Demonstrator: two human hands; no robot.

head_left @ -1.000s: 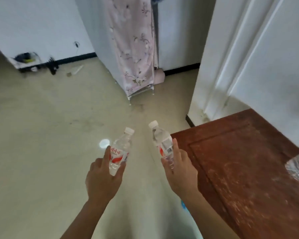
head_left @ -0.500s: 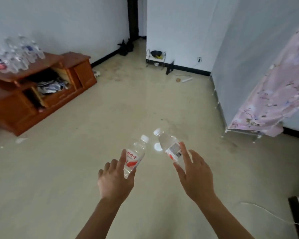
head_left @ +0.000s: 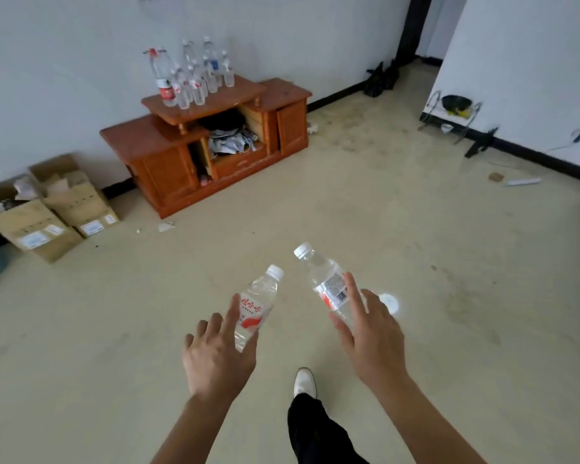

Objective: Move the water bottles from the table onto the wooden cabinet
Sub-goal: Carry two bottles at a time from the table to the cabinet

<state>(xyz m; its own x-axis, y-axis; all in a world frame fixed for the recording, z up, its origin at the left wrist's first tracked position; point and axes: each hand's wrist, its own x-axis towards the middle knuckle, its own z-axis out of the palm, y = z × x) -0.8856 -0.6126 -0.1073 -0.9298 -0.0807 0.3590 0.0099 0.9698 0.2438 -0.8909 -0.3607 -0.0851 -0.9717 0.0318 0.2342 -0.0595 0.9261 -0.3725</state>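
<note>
Our left hand pinches a clear red-labelled plastic water bottle between thumb and forefinger, other fingers spread. Our right hand pinches a clear barcode-labelled bottle likewise. Both bottles are well short of the reddish wooden cabinet.

The red-lettered bottle is clear with a white cap, and its white label carries red characters and a red swoosh. The barcode bottle is clear and white-capped too, its label white with a black barcode and a red patch. The wooden cabinet is a warm orange-brown. The cluster of bottles on it is clear; one has a red label and cap, another a blue label. The floor is pale beige, smudged darker in places. The walls are white and the skirting black.
</note>
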